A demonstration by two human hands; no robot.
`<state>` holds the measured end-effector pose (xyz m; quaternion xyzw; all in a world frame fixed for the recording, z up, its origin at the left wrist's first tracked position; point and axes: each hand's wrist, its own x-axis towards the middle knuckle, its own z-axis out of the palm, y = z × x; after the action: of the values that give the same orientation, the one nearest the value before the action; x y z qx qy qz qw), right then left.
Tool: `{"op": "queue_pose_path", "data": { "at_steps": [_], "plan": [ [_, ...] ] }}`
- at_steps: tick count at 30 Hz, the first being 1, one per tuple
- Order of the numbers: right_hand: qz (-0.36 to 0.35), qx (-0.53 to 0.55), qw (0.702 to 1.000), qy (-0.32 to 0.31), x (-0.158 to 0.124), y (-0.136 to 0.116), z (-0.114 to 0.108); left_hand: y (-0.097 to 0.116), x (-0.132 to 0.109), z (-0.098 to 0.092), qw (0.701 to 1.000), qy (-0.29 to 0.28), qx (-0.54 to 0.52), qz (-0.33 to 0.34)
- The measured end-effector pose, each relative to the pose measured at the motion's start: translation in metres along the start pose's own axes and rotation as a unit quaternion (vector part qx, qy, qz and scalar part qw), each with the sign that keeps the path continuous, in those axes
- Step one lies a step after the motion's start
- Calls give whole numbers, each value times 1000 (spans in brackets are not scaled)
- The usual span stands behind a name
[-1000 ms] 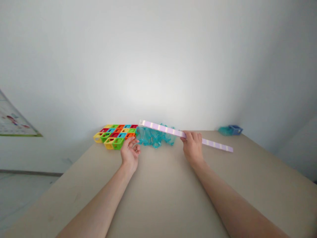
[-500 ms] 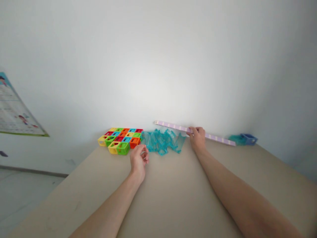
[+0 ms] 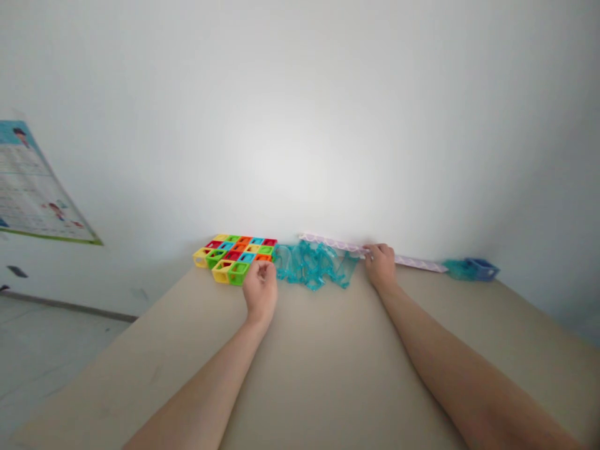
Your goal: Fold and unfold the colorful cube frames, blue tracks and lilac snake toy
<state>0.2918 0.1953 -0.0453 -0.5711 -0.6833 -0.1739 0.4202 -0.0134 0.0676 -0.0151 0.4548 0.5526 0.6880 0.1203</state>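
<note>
Right hand (image 3: 380,265): closed over the purple strip (image 3: 422,263), near the middle of its length. The fingers are curled together across the top of it and the thumb is hidden beneath.
Grip, judged: holding it near the middle probably balances the two long ends, so one hand can steer the whole length.
Purple strip: lies low along the far edge of the table (image 3: 328,375), close to the wall (image 3: 300,125). Its left end passes behind the clear teal pieces (image 3: 313,265) and its right end points toward the small blue box (image 3: 482,269). Whether it rests on the table or is held just above it cannot be determined.
Left hand (image 3: 260,289): palm down, at the near right corner of the coloured cubes (image 3: 237,253). The fingers are bent inward and bunched. The fingertips are at or just beside the orange and green cubes, but contact cannot be confirmed, nor whether anything is pinched.
Coloured cubes: open frames, set touching one another in a flat grid at the far left of the table. The grid looks deliberately packed, with its edges square.
Clear teal pieces: a loose heap between the two hands, just beside the grid.
Small blue box: at the far right corner, well apart from both hands, with one more teal piece (image 3: 457,269) beside it.
Arms: both forearms are stretched forward and nearly straight, converging toward the far edge of the table. Both wrists are level and low over the surface.
Poster (image 3: 42,187): on the wall to the left, not within reach.
</note>
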Motion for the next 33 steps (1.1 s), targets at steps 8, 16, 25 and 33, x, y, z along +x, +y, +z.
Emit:
{"op": "queue_pose_path", "data": {
  "at_steps": [8, 16, 25, 33],
  "plan": [
    [-13, -49, 999, 7, -26, -30, -33, -30, 51, -26, 854, -99, 483, 165],
    [-14, -54, 998, -2, -35, -42, -41, -38, 69, -70, 800, -160, 557, 153],
    [-31, -26, 999, 15, -45, -63, -58, -28, 50, -128, 778, -160, 594, 129],
    [-116, 40, 992, -22, -76, -105, -85, 17, -49, -163, 771, -144, 588, 197]
  ]
}}
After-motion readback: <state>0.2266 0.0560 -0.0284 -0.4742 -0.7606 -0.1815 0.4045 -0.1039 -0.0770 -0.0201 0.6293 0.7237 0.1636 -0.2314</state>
